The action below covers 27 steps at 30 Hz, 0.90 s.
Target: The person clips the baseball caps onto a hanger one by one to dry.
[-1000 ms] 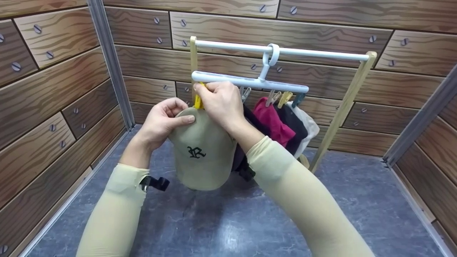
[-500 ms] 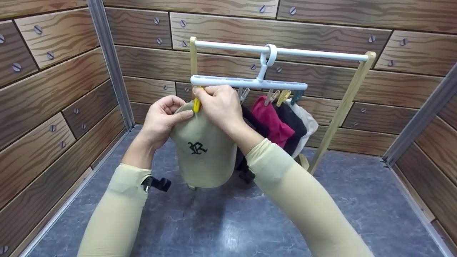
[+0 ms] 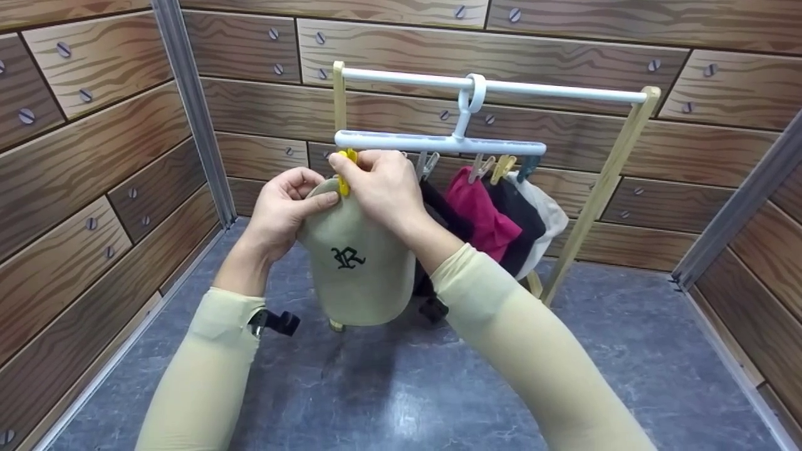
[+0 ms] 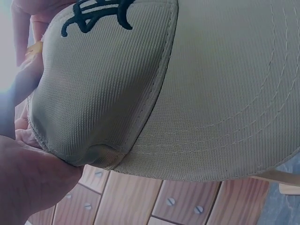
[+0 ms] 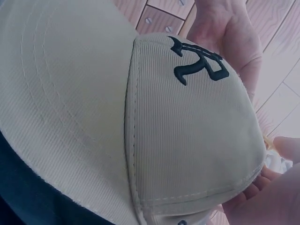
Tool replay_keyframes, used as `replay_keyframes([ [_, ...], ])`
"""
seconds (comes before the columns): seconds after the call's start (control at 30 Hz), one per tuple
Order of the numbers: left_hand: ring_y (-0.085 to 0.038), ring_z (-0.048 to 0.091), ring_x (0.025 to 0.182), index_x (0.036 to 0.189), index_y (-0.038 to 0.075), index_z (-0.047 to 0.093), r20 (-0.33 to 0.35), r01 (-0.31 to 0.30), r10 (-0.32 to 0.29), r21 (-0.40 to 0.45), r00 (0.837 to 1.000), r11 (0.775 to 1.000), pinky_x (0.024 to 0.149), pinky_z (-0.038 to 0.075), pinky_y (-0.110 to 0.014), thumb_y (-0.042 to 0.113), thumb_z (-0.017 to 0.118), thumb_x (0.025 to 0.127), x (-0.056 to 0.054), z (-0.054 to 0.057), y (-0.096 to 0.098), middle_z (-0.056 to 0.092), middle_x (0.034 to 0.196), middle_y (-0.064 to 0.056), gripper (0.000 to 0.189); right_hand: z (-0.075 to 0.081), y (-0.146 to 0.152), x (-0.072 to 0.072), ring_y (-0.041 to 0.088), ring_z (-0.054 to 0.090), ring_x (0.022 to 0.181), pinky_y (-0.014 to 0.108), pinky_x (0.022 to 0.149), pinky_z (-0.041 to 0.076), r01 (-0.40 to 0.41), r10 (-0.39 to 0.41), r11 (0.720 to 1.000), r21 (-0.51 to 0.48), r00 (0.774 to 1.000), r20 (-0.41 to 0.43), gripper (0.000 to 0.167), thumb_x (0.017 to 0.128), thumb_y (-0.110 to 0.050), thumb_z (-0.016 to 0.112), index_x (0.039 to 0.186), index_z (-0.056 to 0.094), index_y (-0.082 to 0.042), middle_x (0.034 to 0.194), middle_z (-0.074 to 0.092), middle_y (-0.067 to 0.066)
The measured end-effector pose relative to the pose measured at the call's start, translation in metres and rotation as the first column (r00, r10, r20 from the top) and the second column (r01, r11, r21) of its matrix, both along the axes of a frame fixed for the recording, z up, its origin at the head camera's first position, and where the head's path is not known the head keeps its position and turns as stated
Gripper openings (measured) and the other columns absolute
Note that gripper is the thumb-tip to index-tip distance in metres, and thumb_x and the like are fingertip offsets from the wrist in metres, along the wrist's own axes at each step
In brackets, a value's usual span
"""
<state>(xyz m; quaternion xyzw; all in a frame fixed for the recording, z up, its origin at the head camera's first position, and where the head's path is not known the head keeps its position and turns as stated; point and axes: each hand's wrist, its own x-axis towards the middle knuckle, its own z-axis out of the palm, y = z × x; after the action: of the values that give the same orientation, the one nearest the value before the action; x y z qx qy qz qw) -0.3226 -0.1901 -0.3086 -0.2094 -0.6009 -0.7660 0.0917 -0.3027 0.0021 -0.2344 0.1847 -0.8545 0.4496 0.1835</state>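
A khaki baseball cap [image 3: 366,288] with a dark embroidered letter hangs brim down under the left end of a pale blue clip hanger [image 3: 432,143]. My left hand [image 3: 282,207] pinches the cap's crown edge between thumb and fingers. With thumb and fingers, my right hand [image 3: 387,188] pinches a yellow clothespin [image 3: 344,183], whose lower end overlaps the top of the cap. In the left wrist view, the cap [image 4: 103,89] fills most of the frame. The right wrist view has the cap [image 5: 197,126] beside my right-hand fingers, with the clothespin mostly hidden.
The hanger hooks over a white rail [image 3: 564,94] on a wooden stand [image 3: 601,194]. Grey clothespins [image 3: 481,168], a yellow clip [image 3: 503,169] and a dark teal clip [image 3: 529,168] hang from it. Magenta [image 3: 479,216], black and white [image 3: 546,210] caps hang at right.
The hanger has gone from tilted to nearly level. The cap's top has risen slightly, and the yellow clothespin now overlaps it further. Both hands keep their pinch.
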Motion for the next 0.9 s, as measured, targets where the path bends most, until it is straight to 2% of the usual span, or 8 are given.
replay_keyframes([
  [0.33, -0.014, 0.071, 0.072, 0.094, 0.013, 0.075, 0.001, -0.013, 0.013, -0.019, 1.000, 1.000, 0.064, 0.058, -0.027, -0.008, 0.083, 0.092, -0.0009, -0.0005, -0.0024, 0.077, 0.083, -0.003, 0.022, -0.0034, -0.0013, -0.0020, 0.013, 0.057, 0.074, 0.028, 0.065, 0.044, -0.032, 0.032, 0.999, -0.015, 0.999, 0.028, 0.039, 0.108, -0.046, 0.073, 0.088, 0.078, -0.013, 0.083, 0.071, -0.002],
  [0.9, -0.014, 0.071, 0.072, 0.095, 0.011, 0.076, 0.004, -0.012, 0.012, -0.034, 1.000, 0.999, 0.064, 0.059, -0.027, -0.006, 0.085, 0.092, -0.0022, -0.0008, -0.0028, 0.076, 0.083, -0.003, 0.020, -0.0077, 0.0003, -0.0040, 0.016, 0.062, 0.082, 0.031, 0.074, 0.047, -0.009, 0.011, 0.999, 0.048, 0.999, -0.041, 0.037, 0.108, -0.048, 0.073, 0.099, 0.081, -0.013, 0.092, 0.077, -0.002],
])
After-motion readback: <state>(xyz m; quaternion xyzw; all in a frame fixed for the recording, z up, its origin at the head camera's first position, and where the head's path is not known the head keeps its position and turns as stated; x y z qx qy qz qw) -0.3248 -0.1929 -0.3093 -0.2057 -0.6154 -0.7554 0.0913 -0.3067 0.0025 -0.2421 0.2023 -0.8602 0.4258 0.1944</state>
